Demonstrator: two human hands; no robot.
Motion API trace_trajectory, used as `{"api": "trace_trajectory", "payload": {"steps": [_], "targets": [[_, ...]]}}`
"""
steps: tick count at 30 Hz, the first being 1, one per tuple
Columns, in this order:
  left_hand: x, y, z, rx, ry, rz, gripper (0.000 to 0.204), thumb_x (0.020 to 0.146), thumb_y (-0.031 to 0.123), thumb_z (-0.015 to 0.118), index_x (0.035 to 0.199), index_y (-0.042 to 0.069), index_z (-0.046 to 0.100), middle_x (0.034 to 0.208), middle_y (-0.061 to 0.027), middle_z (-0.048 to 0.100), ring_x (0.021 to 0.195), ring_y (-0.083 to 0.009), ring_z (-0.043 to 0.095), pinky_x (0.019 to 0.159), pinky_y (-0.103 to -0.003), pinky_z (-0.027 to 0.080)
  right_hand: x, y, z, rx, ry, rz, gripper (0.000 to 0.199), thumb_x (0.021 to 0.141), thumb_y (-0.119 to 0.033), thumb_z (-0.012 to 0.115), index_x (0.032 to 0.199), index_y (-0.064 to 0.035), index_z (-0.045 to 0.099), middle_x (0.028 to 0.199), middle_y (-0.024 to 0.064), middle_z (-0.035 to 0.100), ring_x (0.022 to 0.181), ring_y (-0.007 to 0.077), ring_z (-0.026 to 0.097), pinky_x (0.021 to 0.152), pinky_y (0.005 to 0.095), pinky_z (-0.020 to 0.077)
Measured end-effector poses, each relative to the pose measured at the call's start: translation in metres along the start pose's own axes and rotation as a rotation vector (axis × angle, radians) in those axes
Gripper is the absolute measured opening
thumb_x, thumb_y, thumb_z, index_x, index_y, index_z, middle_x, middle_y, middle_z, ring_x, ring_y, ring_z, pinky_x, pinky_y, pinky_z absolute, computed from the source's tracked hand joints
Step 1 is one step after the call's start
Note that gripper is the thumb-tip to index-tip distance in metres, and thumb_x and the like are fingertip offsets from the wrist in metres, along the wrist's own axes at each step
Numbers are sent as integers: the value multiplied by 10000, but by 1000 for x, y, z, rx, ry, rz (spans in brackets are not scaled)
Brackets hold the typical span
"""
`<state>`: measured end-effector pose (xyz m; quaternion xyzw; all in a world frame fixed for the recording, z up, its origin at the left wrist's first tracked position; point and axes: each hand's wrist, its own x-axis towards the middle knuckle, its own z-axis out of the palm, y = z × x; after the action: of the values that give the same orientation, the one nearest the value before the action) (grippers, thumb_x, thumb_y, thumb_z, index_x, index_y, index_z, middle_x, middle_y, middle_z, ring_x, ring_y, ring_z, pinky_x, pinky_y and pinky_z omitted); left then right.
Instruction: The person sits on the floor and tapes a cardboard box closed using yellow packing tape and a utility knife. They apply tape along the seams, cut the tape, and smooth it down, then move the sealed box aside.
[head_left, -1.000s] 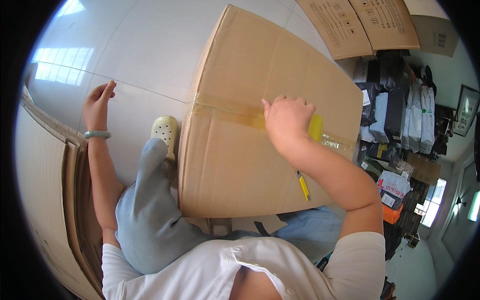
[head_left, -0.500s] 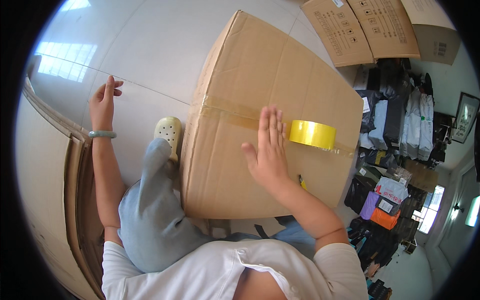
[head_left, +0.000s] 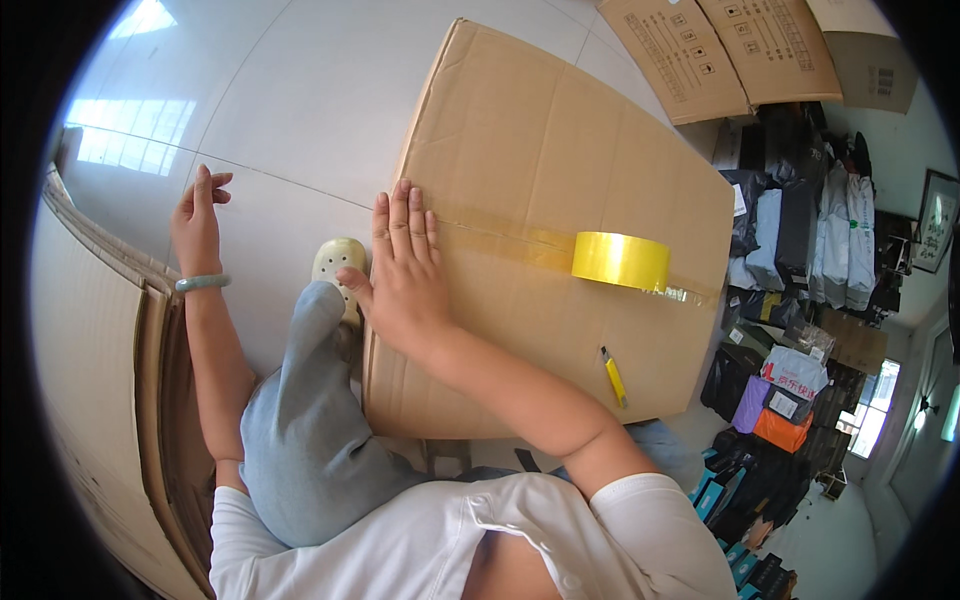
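Note:
A large cardboard box (head_left: 520, 130) lies in front of me, with a strip of clear tape (head_left: 490, 238) along its top seam. My right hand (head_left: 408, 285) rests flat on the left end of that seam, fingers stretched out and reaching the box's left edge. A roll of yellow tape (head_left: 620, 260) stands on its side on the seam, right of the hand. Nearer to me on the box lies a yellow utility knife (head_left: 614, 378). My left hand (head_left: 202, 215) hangs over the floor to the left of the box, fingers loosely bent and holding nothing.
Flattened cardboard sheets (head_left: 110, 380) stand close along my left side. Printed cartons (head_left: 690, 60) are at the far right. Stacked bagged parcels (head_left: 790, 230) and a heap of coloured packages (head_left: 780, 410) lie along the right. My shoe (head_left: 338, 265) is beside the box's left edge.
My right hand has slid left along the seam, from near the tape roll to the box's left edge. The utility knife now shows fully. My left hand has barely shifted.

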<state>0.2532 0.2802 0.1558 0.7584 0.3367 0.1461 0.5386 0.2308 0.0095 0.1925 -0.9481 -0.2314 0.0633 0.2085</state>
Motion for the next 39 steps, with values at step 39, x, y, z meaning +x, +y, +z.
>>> {"api": "trace_trajectory", "payload": {"steps": [39], "targets": [[-28, -96, 119, -159, -1004, -568, 631, 971, 525, 240, 1139, 87, 663, 926, 12, 703, 623, -98, 320, 545, -245, 340, 69, -23, 71, -1340, -1031, 203, 907, 877, -730, 160, 1487, -59, 177, 1561, 146, 69, 1444, 323, -25, 1136, 467, -64]]}}
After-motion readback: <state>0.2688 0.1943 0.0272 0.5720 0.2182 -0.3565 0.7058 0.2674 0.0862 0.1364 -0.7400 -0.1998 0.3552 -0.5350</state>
